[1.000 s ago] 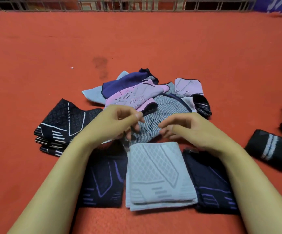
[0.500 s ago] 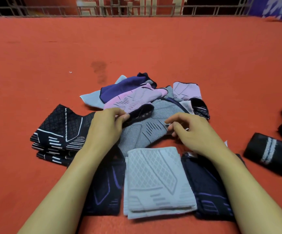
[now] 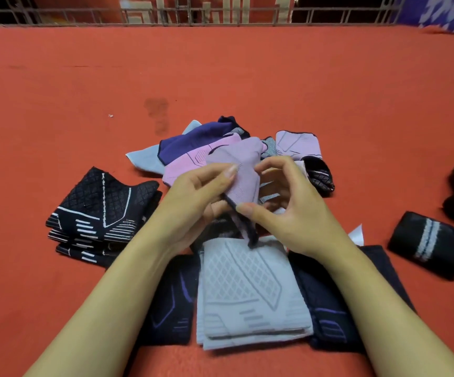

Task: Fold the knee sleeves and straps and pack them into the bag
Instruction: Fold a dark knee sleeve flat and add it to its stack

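L hand [image 3: 193, 197] and R hand [image 3: 288, 205] both pinched the lilac sleeve [image 3: 243, 172], held raised above the grey stack [image 3: 250, 292], w/ the unfolded pile [image 3: 209, 148] just behind on the red mat [image 3: 57, 104].

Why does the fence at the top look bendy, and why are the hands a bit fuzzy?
In the head view, the wide-angle lens bows the grey metal railing at the far edge of the red carpet; the left hand and right hand, lifting a pale lilac knit knee sleeve, look soft-edged, like slight motion blur; the light is even, with only soft shadows.
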Tool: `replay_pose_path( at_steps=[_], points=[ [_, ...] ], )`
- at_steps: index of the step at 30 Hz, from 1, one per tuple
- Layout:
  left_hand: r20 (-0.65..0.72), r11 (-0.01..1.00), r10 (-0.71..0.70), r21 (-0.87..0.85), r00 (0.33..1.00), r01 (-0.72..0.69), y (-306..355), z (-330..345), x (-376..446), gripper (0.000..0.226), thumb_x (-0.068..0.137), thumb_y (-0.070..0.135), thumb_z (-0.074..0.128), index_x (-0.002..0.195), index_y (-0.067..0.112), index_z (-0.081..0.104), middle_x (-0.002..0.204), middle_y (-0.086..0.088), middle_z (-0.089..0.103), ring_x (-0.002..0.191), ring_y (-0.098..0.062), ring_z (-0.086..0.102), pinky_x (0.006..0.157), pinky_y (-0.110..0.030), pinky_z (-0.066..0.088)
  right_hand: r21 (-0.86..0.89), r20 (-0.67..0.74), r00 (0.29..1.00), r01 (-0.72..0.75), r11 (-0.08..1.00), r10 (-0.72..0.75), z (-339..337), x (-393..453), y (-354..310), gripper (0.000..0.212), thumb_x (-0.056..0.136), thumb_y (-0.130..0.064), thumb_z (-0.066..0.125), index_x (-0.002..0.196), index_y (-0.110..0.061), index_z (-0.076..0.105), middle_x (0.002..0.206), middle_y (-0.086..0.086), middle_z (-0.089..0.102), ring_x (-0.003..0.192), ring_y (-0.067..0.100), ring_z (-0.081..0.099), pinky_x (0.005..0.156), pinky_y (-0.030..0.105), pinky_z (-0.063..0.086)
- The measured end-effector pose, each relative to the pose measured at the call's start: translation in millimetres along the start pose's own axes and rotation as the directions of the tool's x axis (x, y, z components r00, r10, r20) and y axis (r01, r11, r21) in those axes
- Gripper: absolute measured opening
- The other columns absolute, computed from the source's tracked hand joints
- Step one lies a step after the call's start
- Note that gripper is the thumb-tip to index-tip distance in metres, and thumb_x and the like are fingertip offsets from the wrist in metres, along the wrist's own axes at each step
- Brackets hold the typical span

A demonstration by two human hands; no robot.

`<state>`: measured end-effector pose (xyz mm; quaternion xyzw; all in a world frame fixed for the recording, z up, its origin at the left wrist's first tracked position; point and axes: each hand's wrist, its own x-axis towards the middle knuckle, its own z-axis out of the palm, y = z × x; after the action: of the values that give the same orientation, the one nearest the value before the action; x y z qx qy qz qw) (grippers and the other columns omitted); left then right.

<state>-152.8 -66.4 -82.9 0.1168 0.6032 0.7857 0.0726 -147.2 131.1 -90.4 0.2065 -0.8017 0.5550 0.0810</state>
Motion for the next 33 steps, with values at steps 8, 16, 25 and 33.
replay_pose_path(
  at_steps=[8,16,25,33],
  points=[
    [-0.004,0.95,0.145,0.28,0.989,-0.138,-5.2,4.1,0.7,0.018,0.092,0.022,0.074,0.108,0.015,0.074,0.103,-0.002,0.078,0.094,-0.016,0.074,0.086,-0.03,0.06,-0.213,-0.053,0.987,0.137,0.967,-0.151,-2.6,4.2,4.4,0.036,0.095,-0.021,0.071,0.129,-0.033,0.07,0.11,-0.019,0.073,0.101,0.003,0.068,0.084,0.02,0.052],
    [0.018,0.902,0.111,0.419,0.994,-0.108,-10.2,2.1,-0.5,0.043,0.077,0.038,0.088,0.107,0.017,0.064,0.107,-0.001,0.073,0.099,-0.018,0.073,0.09,-0.037,0.061,-0.118,0.043,0.991,0.134,0.984,-0.13,0.9,4.7,6.0,0.023,0.103,-0.033,0.057,0.088,-0.029,0.073,0.089,-0.011,0.06,0.082,0.005,0.059,0.07,0.019,0.045],
    [0.089,0.794,0.198,0.57,0.976,-0.213,-9.4,4.2,-4.1,0.035,0.087,0.015,0.084,0.113,0.018,0.061,0.115,0.003,0.07,0.105,-0.018,0.073,0.091,-0.042,0.062,0.279,-0.02,0.996,-0.08,0.957,0.089,-0.3,6.4,4.1,0.044,0.076,-0.035,0.079,0.119,-0.023,0.074,0.095,0.0,0.078,0.091,0.017,0.074,0.091,0.035,0.059],
    [0.08,0.726,0.211,0.654,0.974,-0.211,-11.3,9.5,-5.3,0.021,0.094,0.017,0.076,0.111,0.022,0.066,0.104,0.014,0.074,0.097,-0.006,0.073,0.08,-0.02,0.057,0.295,-0.035,0.992,-0.109,0.949,0.125,1.0,5.4,1.5,0.038,0.071,-0.03,0.085,0.102,-0.022,0.067,0.087,0.013,0.078,0.083,0.035,0.074,0.088,0.051,0.058]
  ],
)
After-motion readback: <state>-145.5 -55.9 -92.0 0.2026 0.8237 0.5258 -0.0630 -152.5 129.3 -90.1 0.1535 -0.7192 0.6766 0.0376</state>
